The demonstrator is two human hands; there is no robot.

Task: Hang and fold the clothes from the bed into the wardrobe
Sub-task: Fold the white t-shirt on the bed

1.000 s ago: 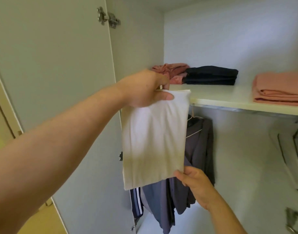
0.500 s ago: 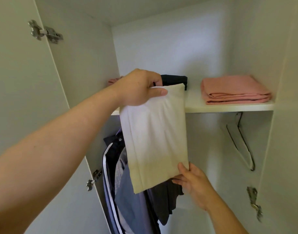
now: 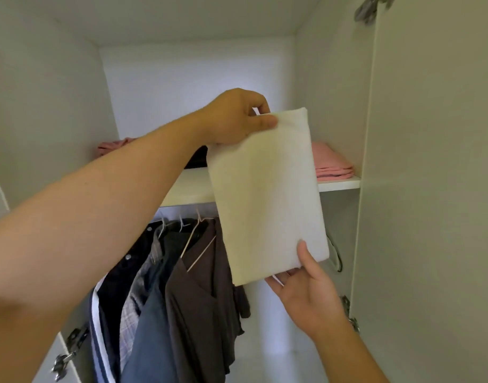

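Folded white cloth (image 3: 267,194) between left hand (image 3: 234,117) and right hand (image 3: 306,294).

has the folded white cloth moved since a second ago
Yes. The folded white cloth has risen above the shelf edge and shifted right, toward the pink stack.

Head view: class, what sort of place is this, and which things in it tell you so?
Most likely the inside of a wardrobe: a shelf with folded pink clothes, shirts hanging below it, and a hinged door. The left hand and right hand hold a white cloth.
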